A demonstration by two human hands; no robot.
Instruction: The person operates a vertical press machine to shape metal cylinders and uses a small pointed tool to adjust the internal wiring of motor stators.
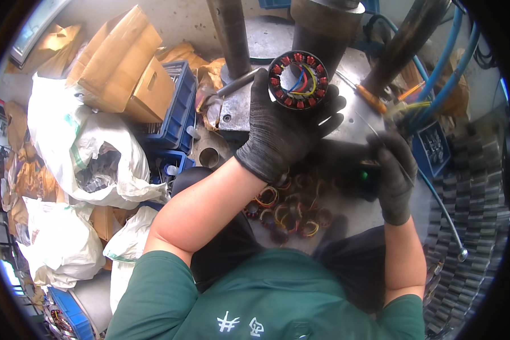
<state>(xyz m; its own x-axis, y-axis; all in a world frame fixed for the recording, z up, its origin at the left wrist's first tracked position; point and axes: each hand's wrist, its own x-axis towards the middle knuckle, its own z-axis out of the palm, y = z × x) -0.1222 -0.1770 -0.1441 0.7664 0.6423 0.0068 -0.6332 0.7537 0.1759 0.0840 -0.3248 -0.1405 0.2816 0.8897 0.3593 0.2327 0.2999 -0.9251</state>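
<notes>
Left hand (pixel 283 130) cups one ring-shaped stator (pixel 298 80); right hand (pixel 394 170) closed, contents unclear; two gloves

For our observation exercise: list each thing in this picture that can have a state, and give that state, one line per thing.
Left hand: gloved, holding the stator ring up.
Stator ring: wound with red coils, wires looped inside, held in the hand.
Right hand: gloved, closed near a green-lit button.
Cardboard box: flaps open, tilted.
White sack: open at the top.
</notes>
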